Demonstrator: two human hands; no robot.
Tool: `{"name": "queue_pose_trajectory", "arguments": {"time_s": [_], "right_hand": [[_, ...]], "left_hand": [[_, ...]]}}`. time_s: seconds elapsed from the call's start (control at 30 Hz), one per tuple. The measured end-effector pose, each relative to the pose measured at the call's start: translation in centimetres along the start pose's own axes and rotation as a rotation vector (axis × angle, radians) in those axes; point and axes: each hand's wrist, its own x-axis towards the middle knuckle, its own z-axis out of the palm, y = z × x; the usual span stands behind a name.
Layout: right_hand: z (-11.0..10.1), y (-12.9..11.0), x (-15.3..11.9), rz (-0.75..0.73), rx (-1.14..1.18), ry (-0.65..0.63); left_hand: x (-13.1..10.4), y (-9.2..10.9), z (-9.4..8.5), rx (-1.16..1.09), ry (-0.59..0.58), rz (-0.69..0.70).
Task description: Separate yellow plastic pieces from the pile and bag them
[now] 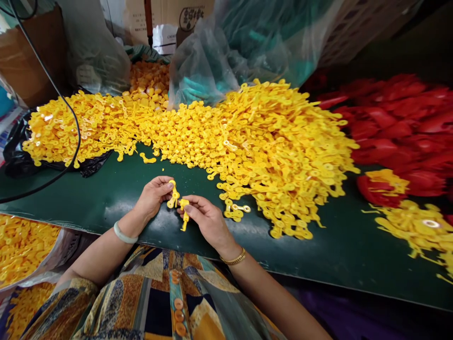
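Observation:
My left hand (153, 194) pinches a small yellow plastic part (172, 192) between thumb and fingers. My right hand (207, 221) grips a second yellow plastic part (184, 213) right beside it, and the two pieces nearly touch over the dark green table (116, 189). A huge heap of the same yellow parts (269, 141) covers the table beyond my hands, closest on the right side. A pale bangle sits on my left wrist and a gold bracelet on my right.
Red plastic pieces (396, 123) pile up at the far right, with more yellow ones (417, 226) below them. A bag of yellow parts (21, 245) sits at lower left. Clear plastic bags (226, 52), cardboard boxes and a black cable (72, 118) stand behind.

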Motion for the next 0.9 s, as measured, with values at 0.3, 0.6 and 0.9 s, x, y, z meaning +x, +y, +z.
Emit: {"name": "queue_pose_trajectory", "arguments": {"time_s": [0.3, 0.6, 0.9], "right_hand": [[-0.3, -0.3, 1.9, -0.141, -0.137, 0.055], [1.5, -0.6, 2.5, -0.456, -0.522, 0.108], [0.0, -0.6, 2.3, -0.437, -0.507, 0.146]], "left_hand": [[-0.1, -0.7, -0.7, -0.094, -0.076, -0.058], [-1.1, -1.0, -0.2, -0.094, -0.117, -0.111], [-1.3, -0.3, -0.3, -0.062, -0.206, -0.177]]}}
